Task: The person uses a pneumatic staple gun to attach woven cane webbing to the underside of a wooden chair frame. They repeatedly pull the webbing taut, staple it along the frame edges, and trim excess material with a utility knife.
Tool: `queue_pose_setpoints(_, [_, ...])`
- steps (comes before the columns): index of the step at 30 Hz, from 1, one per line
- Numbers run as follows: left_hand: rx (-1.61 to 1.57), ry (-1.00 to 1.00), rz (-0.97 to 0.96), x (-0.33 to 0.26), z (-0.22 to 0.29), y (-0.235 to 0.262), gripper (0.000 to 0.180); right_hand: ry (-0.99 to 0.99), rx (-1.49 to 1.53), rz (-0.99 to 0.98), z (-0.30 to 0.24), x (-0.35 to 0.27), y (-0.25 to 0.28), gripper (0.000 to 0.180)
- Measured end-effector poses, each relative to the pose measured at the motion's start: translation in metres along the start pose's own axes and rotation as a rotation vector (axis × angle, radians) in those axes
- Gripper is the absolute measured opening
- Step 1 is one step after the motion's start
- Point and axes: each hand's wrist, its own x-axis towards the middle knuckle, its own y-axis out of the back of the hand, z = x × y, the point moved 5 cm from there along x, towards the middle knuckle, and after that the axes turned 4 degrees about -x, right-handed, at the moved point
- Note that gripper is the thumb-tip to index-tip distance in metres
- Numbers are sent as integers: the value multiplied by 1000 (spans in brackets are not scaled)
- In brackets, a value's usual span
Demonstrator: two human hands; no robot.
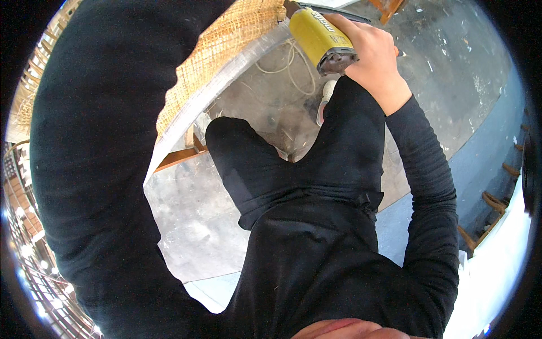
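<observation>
Yellow power tool with grey metal nose (323, 38) seen at top centre, held above the knee, nose pointing down and to the right. Right hand (370, 53) wrapped firmly around the tool body, fingers closed over its far side, wrist bent upward. Left hand out of view; black left sleeve (96, 169) sweeping up across the left half of the picture, so its grip cannot be told. Woven cane panel in pale straw colour (226, 39) lying just beside the tool, to its left, bordered by a curved pale frame edge (226, 85). Pale looped cord (296, 70) lying on the dusty grey concrete floor (192, 220) just beneath the tool. Black-trousered legs (316, 158) bent below, white shoe (324, 101) partly showing near the cord. Orange-brown wooden bar (178, 158) under the frame.
</observation>
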Motion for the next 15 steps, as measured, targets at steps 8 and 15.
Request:
queue_pose_setpoints(8, [-10, -7, -21, 0, -2, 3, 28, -57, -23, -97, 12, 5, -4, 79])
queue_pose_setpoints(15, [-9, -23, -32, 2, 0, 7, 28, -88, -43, -133, 7, 8, -2, 75])
